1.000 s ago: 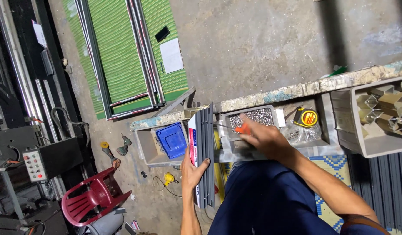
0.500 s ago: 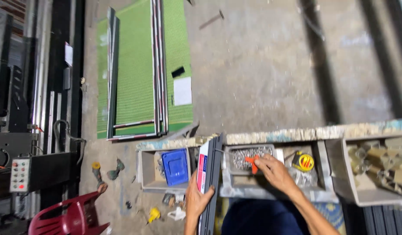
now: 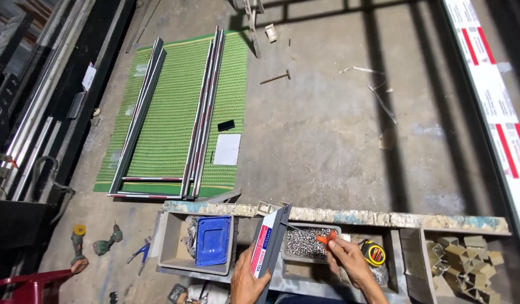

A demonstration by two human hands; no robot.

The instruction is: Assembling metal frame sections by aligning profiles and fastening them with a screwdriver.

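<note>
The metal bar (image 3: 271, 239), a short dark length of profile with a red and white label on its side, stands on edge across the front of the workbench (image 3: 417, 218), between the two grey trays. The left hand (image 3: 246, 278) is closed around its near end and holds it tilted, with the far end resting at the bench's back edge. The right hand (image 3: 350, 260) grips a screwdriver (image 3: 310, 233) with an orange handle; the thin shaft points left, and its tip comes up to the side of the bar near the far end. I cannot tell if the tip already sits in a screw, because it is too small to see.

To do this step well, I think the bar must not roll, so the left hand should press it down against the bench while the right hand keeps the shaft straight to the face of the bar. A slanted tool would probably slip off.

Just under the screwdriver is the tray of screws (image 3: 305, 243), touching the bar on its right side. A yellow tape measure (image 3: 373, 252) lies beside the right hand. On the left of the bar stands the tray (image 3: 169, 236) holding a blue box (image 3: 212, 240). At the right end of the bench is a bin of corner pieces (image 3: 462, 259). Behind the bench, on the floor, long rails (image 3: 206, 107) lie on a green mat (image 3: 175, 121).
</note>
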